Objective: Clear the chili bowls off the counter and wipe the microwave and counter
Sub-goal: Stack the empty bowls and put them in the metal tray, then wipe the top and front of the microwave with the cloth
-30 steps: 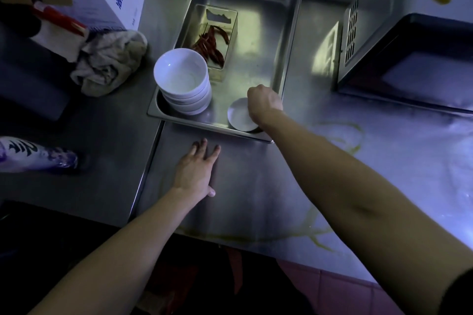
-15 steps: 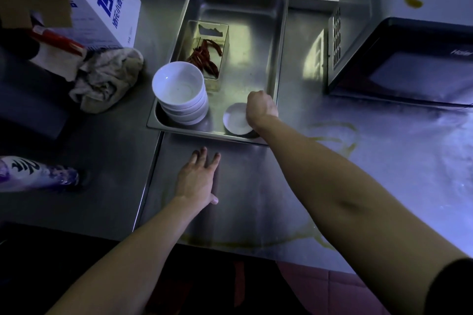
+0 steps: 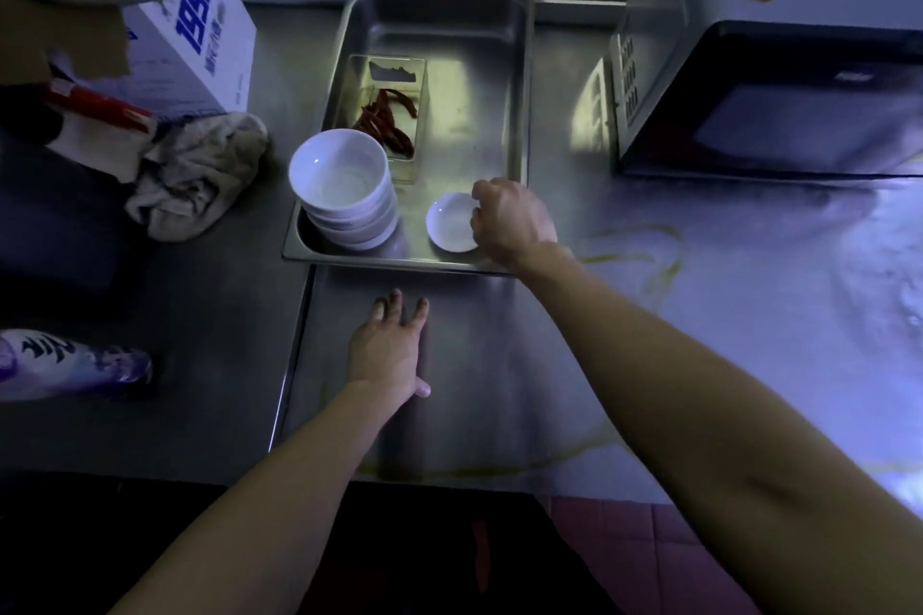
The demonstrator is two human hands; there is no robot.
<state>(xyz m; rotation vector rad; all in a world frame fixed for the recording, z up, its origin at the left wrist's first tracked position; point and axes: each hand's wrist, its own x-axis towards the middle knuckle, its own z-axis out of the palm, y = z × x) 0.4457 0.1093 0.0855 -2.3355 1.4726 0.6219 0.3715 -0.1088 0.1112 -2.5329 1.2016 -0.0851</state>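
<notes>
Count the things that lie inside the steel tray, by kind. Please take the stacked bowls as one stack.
Stack of white bowls: 1
Small white dish: 1
Clear box with dried chilies: 1
Total: 3

One steel tray (image 3: pixel 434 15), one stack of white bowls (image 3: pixel 344 185), number in it unclear, one small white dish (image 3: pixel 449 225), one clear tub (image 3: pixel 394 72) of chilies, one microwave (image 3: pixel 774 115), one rag (image 3: pixel 200 175), one box (image 3: pixel 200 50), one bottle (image 3: pixel 70 360), two hands, left hand (image 3: pixel 389 350), right hand (image 3: pixel 514 220)
</notes>
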